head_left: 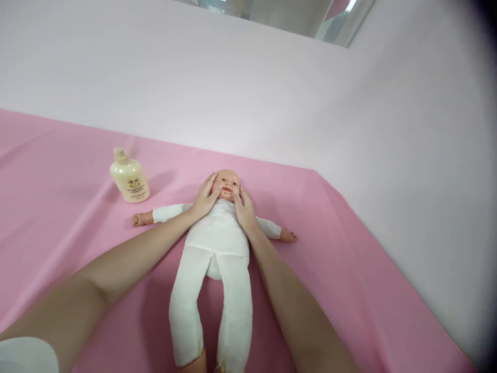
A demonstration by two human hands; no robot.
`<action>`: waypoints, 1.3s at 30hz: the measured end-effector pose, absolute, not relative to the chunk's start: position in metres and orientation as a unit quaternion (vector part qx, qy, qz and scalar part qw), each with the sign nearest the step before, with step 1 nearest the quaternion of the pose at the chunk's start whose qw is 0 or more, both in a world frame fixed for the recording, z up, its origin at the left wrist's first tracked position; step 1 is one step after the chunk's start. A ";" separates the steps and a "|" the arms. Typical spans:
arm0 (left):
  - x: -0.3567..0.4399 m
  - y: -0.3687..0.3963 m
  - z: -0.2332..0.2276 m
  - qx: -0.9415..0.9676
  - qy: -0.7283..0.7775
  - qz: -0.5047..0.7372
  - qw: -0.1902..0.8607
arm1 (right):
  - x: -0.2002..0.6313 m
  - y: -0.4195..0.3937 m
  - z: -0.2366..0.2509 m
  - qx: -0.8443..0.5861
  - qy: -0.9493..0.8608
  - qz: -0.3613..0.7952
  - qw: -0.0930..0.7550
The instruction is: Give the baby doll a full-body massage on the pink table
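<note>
A smooth, pale greyish-white wall (194,93) is filling the upper part of the view and spreading down the right side, with soft grey shading crossing it. In front of it, a surface covered in plain pink cloth (50,207) is stretching across the lower part, its far edge slanting down toward the right before bending sharply toward the viewer. Faint creases are running over the cloth at the left, and dim shadows are lying around the things on it. At the top, a glassy, straight-edged panel (287,15) is showing blurred grey shapes and a pink patch; whether it is a window or a mirror, I cannot tell.

A baby doll with a white cloth body and tan plastic head and hands (217,228) is lying face up on the pink surface, near its far edge, its arms reaching out sideways and its legs pointing toward the viewer. The edge of a white sleeve (27,355) is showing at the lower left corner. A cream-coloured pump bottle with dark print (130,181) is standing left of the doll, apart from it.

The left hand (204,199) and right hand (244,208) are cupping the doll's cheeks from opposite sides, palms inward, thumbs resting near its mouth, pinching nothing.
</note>
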State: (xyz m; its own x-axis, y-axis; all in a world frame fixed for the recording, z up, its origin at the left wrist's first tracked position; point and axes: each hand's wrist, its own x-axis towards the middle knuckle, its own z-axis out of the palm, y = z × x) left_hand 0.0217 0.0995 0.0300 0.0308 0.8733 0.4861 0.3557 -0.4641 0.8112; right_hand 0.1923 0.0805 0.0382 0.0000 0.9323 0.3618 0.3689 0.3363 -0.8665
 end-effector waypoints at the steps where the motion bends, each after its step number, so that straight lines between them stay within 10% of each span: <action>1: 0.022 0.100 0.030 0.672 0.459 0.525 0.248 | 0.192 0.080 0.038 -0.501 -0.647 0.284 0.499; 39: 0.022 0.100 0.029 0.662 0.465 0.525 0.263 | 0.191 0.077 0.041 -0.504 -0.650 0.282 0.494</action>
State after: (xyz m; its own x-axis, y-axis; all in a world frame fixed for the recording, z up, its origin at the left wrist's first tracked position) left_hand 0.0222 0.0998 0.0289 0.0152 0.8925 0.4509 0.3399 -0.4287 0.8371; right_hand 0.1912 0.0773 0.0409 -0.0043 0.9337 0.3579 0.3757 0.3332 -0.8647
